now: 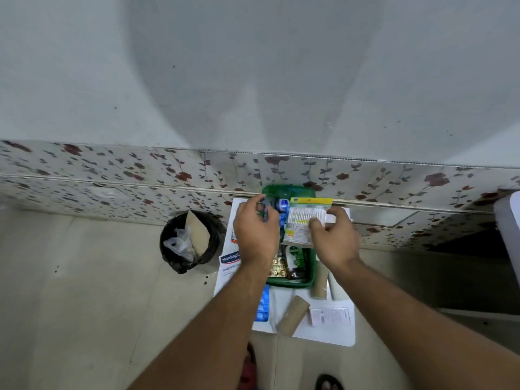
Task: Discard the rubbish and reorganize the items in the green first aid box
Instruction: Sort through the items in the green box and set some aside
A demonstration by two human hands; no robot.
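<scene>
The green first aid box [289,283] sits on a small white table [326,334] against the flowered wall. Inside it I see a green Dettol bottle [294,257] and a gold blister strip [277,267]. My right hand [333,237] pinches a clear packet of cotton swabs [302,219] with a green and yellow header, held over the box. My left hand [254,230] hovers over the box's left side with a small blue item [265,213] between its fingers.
A black bin [188,243] with a plastic bag and cardboard stands on the floor to the left. On the table lie a white Hansaplast box [229,263], a blue blister pack [262,306], two cardboard tubes [292,313], and a white leaflet [330,316].
</scene>
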